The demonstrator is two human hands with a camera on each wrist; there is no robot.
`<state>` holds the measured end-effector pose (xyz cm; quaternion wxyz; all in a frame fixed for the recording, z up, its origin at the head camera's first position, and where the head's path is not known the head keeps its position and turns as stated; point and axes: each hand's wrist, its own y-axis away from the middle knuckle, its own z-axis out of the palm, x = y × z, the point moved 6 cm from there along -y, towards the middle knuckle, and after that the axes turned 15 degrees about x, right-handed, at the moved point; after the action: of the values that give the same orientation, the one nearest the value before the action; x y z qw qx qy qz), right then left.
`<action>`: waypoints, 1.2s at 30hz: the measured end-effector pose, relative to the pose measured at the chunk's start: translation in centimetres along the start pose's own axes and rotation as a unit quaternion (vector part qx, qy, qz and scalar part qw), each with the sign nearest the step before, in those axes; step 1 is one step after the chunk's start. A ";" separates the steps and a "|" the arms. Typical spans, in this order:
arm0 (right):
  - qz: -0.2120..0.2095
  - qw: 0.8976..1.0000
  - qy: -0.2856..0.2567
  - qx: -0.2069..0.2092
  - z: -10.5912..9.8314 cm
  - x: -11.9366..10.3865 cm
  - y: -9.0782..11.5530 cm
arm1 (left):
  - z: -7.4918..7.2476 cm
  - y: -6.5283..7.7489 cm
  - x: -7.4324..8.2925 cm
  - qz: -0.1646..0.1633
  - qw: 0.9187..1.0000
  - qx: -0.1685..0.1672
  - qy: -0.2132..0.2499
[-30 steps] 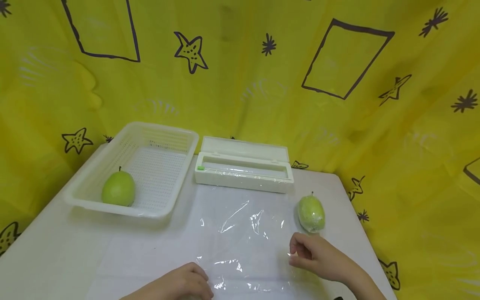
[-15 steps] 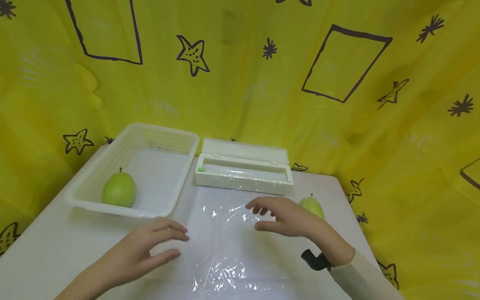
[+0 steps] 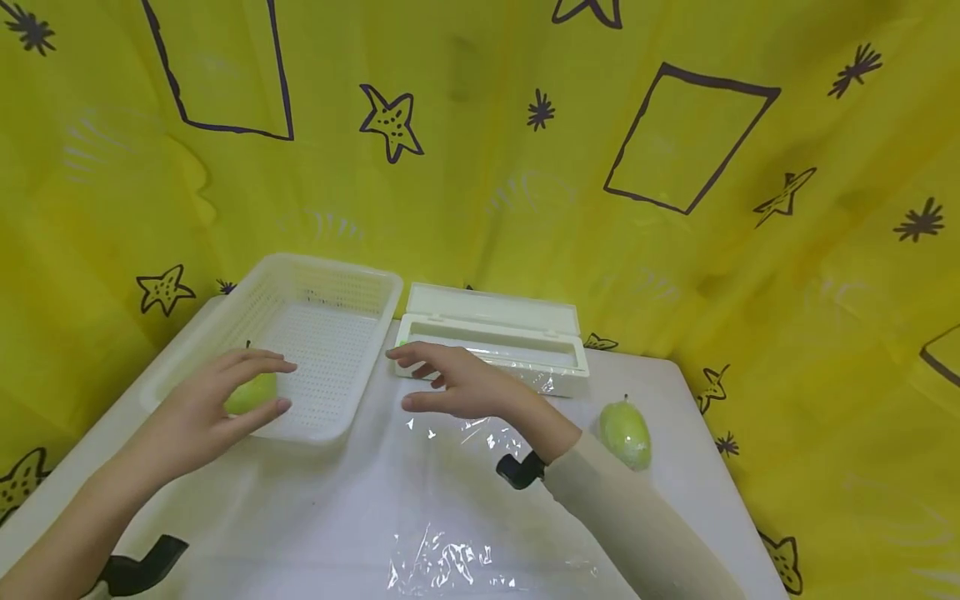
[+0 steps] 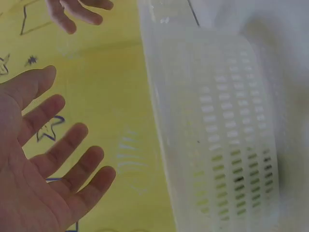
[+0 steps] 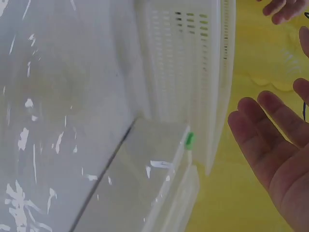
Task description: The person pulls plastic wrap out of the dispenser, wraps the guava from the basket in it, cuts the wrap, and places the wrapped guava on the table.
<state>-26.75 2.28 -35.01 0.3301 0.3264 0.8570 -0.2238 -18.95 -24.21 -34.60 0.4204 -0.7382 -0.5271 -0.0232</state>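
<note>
My left hand [image 3: 191, 421] hovers over the near left part of a white plastic basket [image 3: 330, 333], fingers spread and touching nothing. Behind its fingers a green pear [image 3: 257, 392] in the basket is partly hidden. With loosely bent, parted fingers, my right hand [image 3: 457, 383] hangs in front of a white cling film dispenser [image 3: 555, 381] whose lid is raised. From the dispenser, a clear sheet of cling film [image 3: 450, 558] stretches towards me across the table. A second green pear [image 3: 625, 435], shiny with film, lies at the right. Both wrist views show empty palms.
A white-covered table [image 3: 697, 517] carries everything. Right behind it hangs a yellow curtain [image 3: 480, 192] with dark drawings. The basket's slotted wall [image 4: 227, 125] stands beside the dispenser's left end, which bears a green tab [image 5: 189, 140].
Both hands have lifted off the near part of the film and moved forward and left. The left now lies over the basket, the right has left the wrapped pear's side.
</note>
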 end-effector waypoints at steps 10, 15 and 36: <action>0.045 0.986 -0.161 0.027 5.3 -0.5 -4.7 | 0.3 -0.3 -5.0 -0.068 0.997 -0.033 -0.008; 0.117 0.965 -0.231 0.038 7.9 -0.9 -6.3 | 0.8 -0.5 -6.5 -0.106 0.992 -0.060 -0.011; 0.363 0.857 -0.359 0.067 15.9 -0.6 -11.3 | 3.7 -1.4 -10.7 -0.173 0.969 -0.159 -0.070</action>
<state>-27.76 -15.26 -43.55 0.6502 0.5327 0.4825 -0.2462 -26.35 -29.79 -41.25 0.2490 -0.6928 -0.6646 -0.1275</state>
